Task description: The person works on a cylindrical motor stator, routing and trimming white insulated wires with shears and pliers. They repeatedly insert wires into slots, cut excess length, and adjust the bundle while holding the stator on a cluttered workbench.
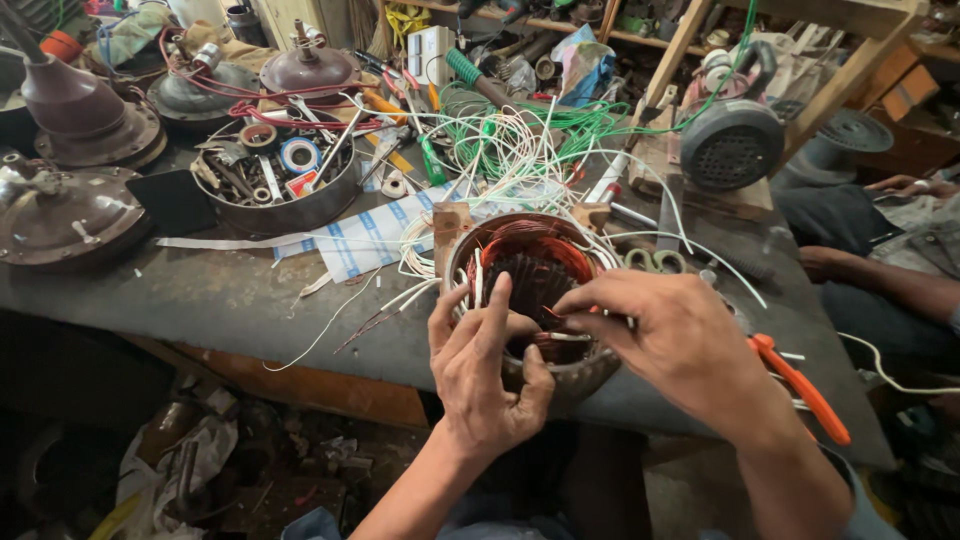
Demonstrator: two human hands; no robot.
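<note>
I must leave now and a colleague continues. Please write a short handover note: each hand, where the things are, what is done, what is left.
Left hand: steadies the near rim of the motor stator at the bench's front edge.
Right hand: pinches a white sleeved lead at the copper winding.
Done: coils sit in the core.
Left: many loose white wires remain untidied behind it.
Orange-handled pliers lie at the right.

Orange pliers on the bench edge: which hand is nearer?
Right. The right hand works at the stator with its wrist beside the orange pliers; the left hand grips the stator's near rim, farther away.
</note>
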